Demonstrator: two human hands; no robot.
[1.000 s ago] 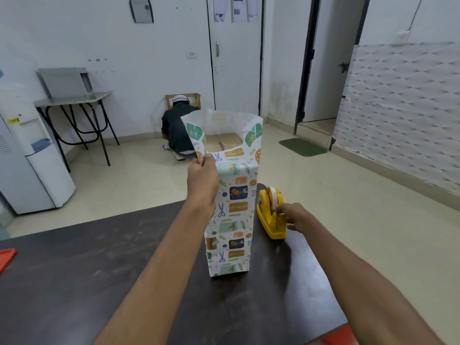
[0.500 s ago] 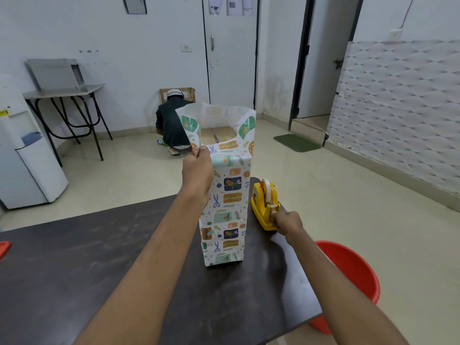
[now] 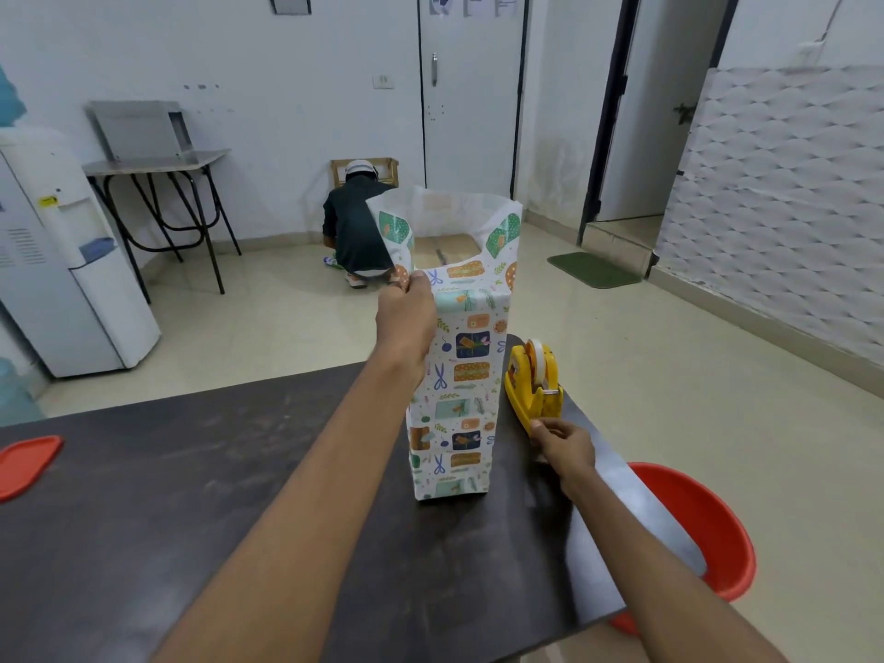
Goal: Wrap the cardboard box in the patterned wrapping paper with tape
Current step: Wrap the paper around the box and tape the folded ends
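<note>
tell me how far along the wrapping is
Done: the wrapping paper sleeves the sides of the upright cardboard box on the table. In hand: the left hand pinches the paper's open top edge, and the right hand pinches at the tape dispenser. Left: fold the top flaps down and tape them; the bottom end is hidden.

Cardboard box (image 3: 445, 245) upright on table (image 3: 191, 471), in patterned paper (image 3: 458, 399), top open, yellow tape dispenser (image 3: 530, 381) just R.
</note>
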